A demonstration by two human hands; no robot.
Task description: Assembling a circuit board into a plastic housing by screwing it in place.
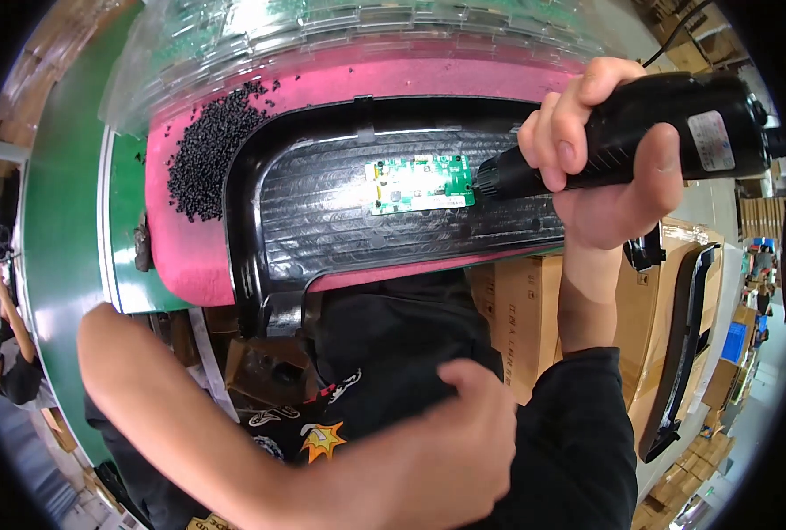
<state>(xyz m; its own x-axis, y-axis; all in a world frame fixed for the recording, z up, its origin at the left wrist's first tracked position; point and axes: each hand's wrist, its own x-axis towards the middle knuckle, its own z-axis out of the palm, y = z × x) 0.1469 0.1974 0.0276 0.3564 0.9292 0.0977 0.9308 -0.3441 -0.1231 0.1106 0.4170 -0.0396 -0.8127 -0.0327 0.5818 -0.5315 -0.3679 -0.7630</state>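
Observation:
My right hand (600,159) is wrapped round a black electric screwdriver (640,132), its thumb raised off the body. The driver lies nearly level, nose to the left, by the right edge of a green circuit board (419,184); whether its bit touches a screw is hidden. The board rests inside a large black plastic housing (313,230), ribbed and curved at the left end. My left hand (455,442) is in front of my body, below the housing, a little blurred. Its fingers are curled and its thumb stands up; their inner side is hidden.
A heap of small black screws (212,159) lies on the pink mat (181,265), left of the housing. Clear plastic trays (366,31) are stacked behind. Cardboard boxes (525,309) and another black curved part (680,353) stand at the right. A person (17,362) works far left.

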